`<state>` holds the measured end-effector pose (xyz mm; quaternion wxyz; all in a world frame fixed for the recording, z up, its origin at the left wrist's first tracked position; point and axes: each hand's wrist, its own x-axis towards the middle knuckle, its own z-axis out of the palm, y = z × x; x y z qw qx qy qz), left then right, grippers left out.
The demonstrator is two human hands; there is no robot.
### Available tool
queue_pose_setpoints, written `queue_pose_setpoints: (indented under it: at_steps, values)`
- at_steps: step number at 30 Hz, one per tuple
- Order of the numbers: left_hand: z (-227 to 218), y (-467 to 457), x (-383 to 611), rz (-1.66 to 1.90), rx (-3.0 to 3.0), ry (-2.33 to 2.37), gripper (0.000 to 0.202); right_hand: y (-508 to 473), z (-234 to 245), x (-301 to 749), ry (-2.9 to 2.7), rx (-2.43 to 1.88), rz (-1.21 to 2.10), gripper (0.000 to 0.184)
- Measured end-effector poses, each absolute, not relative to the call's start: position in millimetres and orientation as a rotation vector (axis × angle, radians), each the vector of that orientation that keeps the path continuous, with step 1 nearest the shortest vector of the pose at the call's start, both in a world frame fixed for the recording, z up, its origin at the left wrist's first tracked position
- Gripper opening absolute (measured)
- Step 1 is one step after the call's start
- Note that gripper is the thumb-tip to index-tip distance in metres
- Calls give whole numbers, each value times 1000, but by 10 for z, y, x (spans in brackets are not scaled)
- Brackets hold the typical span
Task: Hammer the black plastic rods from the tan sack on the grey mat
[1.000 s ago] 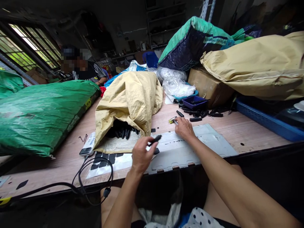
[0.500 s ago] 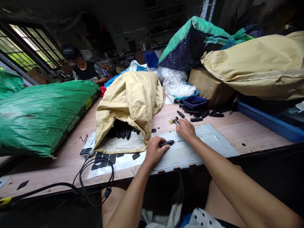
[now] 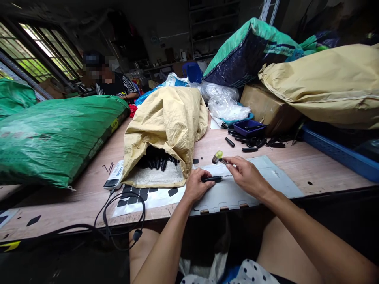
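Note:
My left hand [image 3: 197,184] is closed around a black pen-shaped piece [image 3: 215,179], holding it low over the grey board [image 3: 251,183]. In my right hand [image 3: 247,175] is a small hammer [image 3: 218,157], gripped by its handle. Its head has a yellow-green face and a metal face, and is raised to the left of my fingers, above and beyond the black piece. Left of my hands lies a beige sack [image 3: 168,118], its mouth facing me with several black pieces [image 3: 160,162] inside.
Loose black pieces [image 3: 250,149] lie around a purple tray [image 3: 248,128]. A blue basket [image 3: 340,152] is at right. At left are a green sack [image 3: 59,138], a white device [image 3: 114,179] and its cable [image 3: 144,213]. A person [image 3: 114,85] sits across the table.
My right hand has lifted the hammer off the table and shifted slightly right, its head now tilted up. My left hand keeps the black piece in place. The whole view has shifted a little.

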<state>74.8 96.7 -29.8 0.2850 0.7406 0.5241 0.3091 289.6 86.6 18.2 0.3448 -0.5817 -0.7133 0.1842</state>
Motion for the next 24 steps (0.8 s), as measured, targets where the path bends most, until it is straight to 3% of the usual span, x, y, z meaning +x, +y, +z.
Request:
queue_pose_setpoints:
  at_steps: [14,24]
  values:
    - [-322,991,756,785,1973,1444,17,420,93,2717,-2186,-1589,226,38]
    - [-329,986,763,824,1962,1416,19,369,27,2892,-2110,-1552,117,35]
